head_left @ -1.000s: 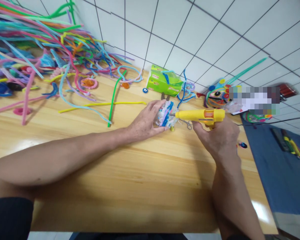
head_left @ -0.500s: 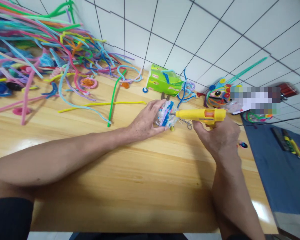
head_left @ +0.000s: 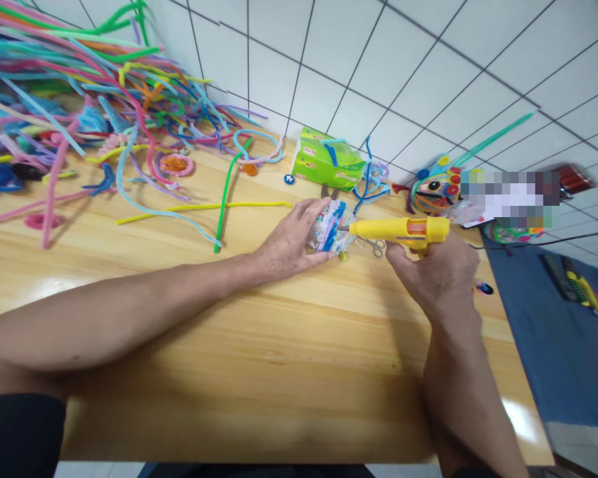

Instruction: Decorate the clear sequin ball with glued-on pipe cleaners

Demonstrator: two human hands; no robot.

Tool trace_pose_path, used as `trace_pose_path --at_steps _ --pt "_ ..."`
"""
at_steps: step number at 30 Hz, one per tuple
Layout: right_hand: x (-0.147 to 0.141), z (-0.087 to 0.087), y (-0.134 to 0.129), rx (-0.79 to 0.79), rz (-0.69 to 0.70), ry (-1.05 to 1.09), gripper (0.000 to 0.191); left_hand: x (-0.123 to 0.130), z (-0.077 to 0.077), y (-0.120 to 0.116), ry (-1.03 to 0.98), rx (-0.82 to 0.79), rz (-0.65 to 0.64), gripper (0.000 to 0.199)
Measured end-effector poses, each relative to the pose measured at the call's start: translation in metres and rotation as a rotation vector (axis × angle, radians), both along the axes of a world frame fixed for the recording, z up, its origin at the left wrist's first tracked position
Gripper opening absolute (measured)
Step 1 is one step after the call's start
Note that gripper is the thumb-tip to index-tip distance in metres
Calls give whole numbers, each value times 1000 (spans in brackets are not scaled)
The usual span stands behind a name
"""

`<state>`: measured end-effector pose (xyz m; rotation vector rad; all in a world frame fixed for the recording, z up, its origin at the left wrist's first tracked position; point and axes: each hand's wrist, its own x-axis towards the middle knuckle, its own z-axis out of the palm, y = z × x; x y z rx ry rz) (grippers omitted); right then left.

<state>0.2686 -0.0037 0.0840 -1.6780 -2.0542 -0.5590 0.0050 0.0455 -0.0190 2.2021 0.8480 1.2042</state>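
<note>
My left hand (head_left: 286,245) is wrapped round a small clear container (head_left: 321,228) banded with lilac and blue pipe cleaner. In my right hand (head_left: 441,269) is a yellow glue gun (head_left: 389,229), held level and pointing left. Its metal nozzle meets the blue band on the container or hovers just over it; I cannot tell which. Scissors (head_left: 377,247) lie on the wooden table (head_left: 279,372) beneath the gun, their blades partly hidden. A small yellow piece (head_left: 343,255) sits by the container's lower edge.
Many coloured pipe cleaners (head_left: 99,60) are heaped at the back left. Behind the container stands a green tissue pack (head_left: 323,159), with a blue button (head_left: 289,179) beside it. A decorated round object (head_left: 433,189) is at the back right. The gun's black cord (head_left: 548,240) runs right.
</note>
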Motion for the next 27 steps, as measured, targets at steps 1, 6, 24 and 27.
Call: trace_pose_path --at_steps 1,6,24,27 --pt "0 0 0 -5 -4 3 24 0 0 0 -2 3 0 98" --pt "-1 1 0 -31 -7 13 22 0 -1 0 0 -1 1 98" --pt "-2 2 0 -28 -40 -23 25 0 -1 0 -2 5 3 99" --pt "-1 1 1 -7 -24 -10 25 0 -1 0 -3 4 0 98"
